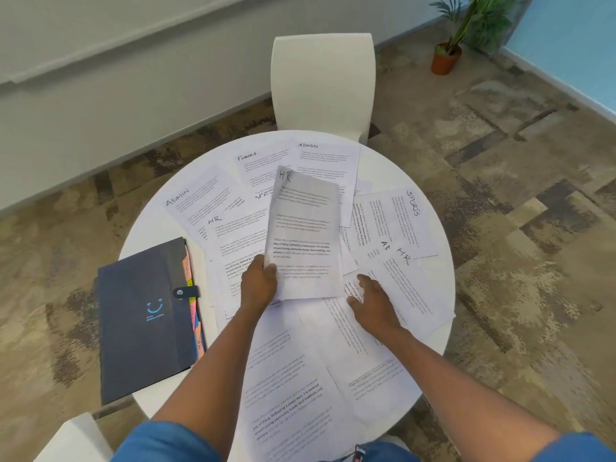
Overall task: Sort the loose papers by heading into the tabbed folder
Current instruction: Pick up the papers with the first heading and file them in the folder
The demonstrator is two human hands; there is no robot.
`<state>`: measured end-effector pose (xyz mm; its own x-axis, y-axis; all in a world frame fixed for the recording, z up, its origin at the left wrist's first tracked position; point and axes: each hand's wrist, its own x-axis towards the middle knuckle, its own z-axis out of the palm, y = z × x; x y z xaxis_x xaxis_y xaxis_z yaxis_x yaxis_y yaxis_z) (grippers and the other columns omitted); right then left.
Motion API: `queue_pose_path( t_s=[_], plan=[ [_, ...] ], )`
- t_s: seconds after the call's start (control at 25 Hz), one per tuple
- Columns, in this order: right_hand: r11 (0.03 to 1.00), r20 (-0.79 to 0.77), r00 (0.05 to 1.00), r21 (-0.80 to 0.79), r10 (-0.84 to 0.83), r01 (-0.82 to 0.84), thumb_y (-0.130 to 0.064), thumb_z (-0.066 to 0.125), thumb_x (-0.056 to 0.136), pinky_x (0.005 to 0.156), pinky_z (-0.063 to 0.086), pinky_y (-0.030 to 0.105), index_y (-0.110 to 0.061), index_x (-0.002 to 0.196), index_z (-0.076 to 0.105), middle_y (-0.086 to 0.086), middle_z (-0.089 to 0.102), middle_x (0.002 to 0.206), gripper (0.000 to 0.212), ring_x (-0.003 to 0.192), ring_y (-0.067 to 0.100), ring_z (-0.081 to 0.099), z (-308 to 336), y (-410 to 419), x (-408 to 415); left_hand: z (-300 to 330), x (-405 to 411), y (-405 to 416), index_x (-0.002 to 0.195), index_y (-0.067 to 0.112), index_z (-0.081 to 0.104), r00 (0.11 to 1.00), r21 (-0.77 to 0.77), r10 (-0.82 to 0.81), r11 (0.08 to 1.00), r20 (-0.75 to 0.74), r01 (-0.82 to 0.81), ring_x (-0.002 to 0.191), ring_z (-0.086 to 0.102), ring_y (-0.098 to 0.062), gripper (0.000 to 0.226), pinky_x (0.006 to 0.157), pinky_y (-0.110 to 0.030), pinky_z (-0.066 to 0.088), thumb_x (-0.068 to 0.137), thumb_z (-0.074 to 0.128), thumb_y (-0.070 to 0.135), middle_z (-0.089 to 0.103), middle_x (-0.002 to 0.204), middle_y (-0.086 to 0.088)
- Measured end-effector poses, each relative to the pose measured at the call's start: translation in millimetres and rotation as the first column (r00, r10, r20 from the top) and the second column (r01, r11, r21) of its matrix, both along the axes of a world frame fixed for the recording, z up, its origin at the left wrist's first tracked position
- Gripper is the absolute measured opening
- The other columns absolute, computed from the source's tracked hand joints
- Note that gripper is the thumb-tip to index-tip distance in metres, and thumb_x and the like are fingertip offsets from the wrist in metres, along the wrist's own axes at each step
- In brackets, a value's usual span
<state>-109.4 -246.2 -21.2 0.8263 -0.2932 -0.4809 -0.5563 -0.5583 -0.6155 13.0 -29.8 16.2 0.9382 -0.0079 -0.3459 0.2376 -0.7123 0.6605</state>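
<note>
Left hand (258, 281) pinches white printed HR-headed sheet (305, 235) at its lower-left edge, frame centre. Thin, floppy, light; judged best held by an edge. Right hand (371, 303) spread flat on loose white papers (293, 378). Dark grey tabbed folder (143, 321) closed, lower left.

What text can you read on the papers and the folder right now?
"HR": lifted sheet in left hand
"HR": sheet left of it
"HR": right sheet
"ADMIN": far-left sheet
"ADMIN": far sheet
"FINANCE": sheet
"SPORTS": sheet
Body print, folder logo text and tabs: unreadable.
</note>
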Motion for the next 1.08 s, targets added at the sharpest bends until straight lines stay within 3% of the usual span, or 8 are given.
queue_pose_path(
  t_s=[0.2,0.32,0.4,0.6,0.8,0.96,1.08],
  plan=[
    [0.951,0.009,0.982,0.250,-0.188,0.180,-0.034,0.063,0.093,0.094,0.040,0.026,-0.018,0.141,0.042,0.000,0.053,0.131,0.055,0.119,0.017,0.053,15,23,1,-3,-14,43,0.114,0.008,0.057,1.000,-0.218,0.028,0.976,0.001,-0.027,0.102,0.059,-0.024,0.020,0.087,-0.037,0.048,0.101,0.047,0.017,0.064,0.113,-0.005],
    [0.865,-0.004,0.961,0.436,-0.276,0.250,-0.039,0.065,0.091,0.094,0.051,0.036,-0.024,0.131,0.051,-0.002,0.060,0.127,0.044,0.113,0.017,0.060,14,42,-9,-3,-43,72,0.126,0.012,0.057,0.997,-0.345,0.026,0.937,-0.076,-0.051,0.104,0.061,-0.016,0.026,0.085,-0.028,0.048,0.102,0.047,0.016,0.064,0.117,0.002],
    [0.816,-0.019,0.958,0.520,-0.286,0.254,-0.037,0.067,0.091,0.092,0.056,0.043,-0.027,0.117,0.059,-0.001,0.068,0.118,0.029,0.107,0.019,0.066,13,54,-18,-5,-66,90,0.123,0.015,0.057,0.991,-0.377,-0.002,0.925,-0.133,-0.048,0.101,0.062,-0.010,0.024,0.081,-0.023,0.049,0.102,0.047,0.014,0.065,0.113,0.005],
    [0.807,-0.029,0.961,0.536,-0.274,0.246,-0.023,0.070,0.090,0.084,0.058,0.034,-0.024,0.110,0.068,-0.004,0.073,0.110,0.020,0.099,0.015,0.069,8,80,-43,-21,-109,125,0.121,0.018,0.061,0.954,-0.420,-0.049,0.904,-0.296,-0.084,0.098,0.067,-0.007,0.023,0.079,-0.016,0.054,0.101,0.051,0.011,0.070,0.111,0.008],
    [0.811,-0.028,0.950,0.513,-0.310,0.280,-0.014,0.067,0.091,0.090,0.056,0.040,-0.023,0.107,0.069,-0.003,0.072,0.106,0.018,0.097,0.016,0.068,1,84,-55,-28,-122,138,0.110,0.018,0.066,0.937,-0.448,-0.037,0.885,-0.347,-0.131,0.080,0.070,-0.002,0.016,0.069,-0.016,0.052,0.098,0.057,0.012,0.074,0.102,0.006],
    [0.804,-0.008,0.917,0.478,-0.400,0.355,-0.014,0.065,0.093,0.090,0.055,0.043,-0.023,0.110,0.066,-0.002,0.071,0.104,0.020,0.096,0.020,0.067,0,65,-55,-39,-125,143,0.096,0.019,0.068,0.931,-0.327,0.186,0.900,-0.313,-0.289,0.075,0.066,-0.019,0.012,0.064,-0.031,0.052,0.093,0.059,0.012,0.073,0.090,-0.005],
    [0.835,0.028,0.919,0.429,-0.393,0.344,-0.014,0.062,0.094,0.091,0.054,0.041,-0.020,0.120,0.064,-0.001,0.068,0.110,0.026,0.099,0.021,0.065,-5,42,-57,-44,-130,148,0.099,0.018,0.068,0.941,-0.144,0.281,0.940,-0.189,-0.310,0.093,0.065,-0.023,0.013,0.083,-0.035,0.052,0.091,0.059,0.013,0.070,0.099,0.000]
  ],
)
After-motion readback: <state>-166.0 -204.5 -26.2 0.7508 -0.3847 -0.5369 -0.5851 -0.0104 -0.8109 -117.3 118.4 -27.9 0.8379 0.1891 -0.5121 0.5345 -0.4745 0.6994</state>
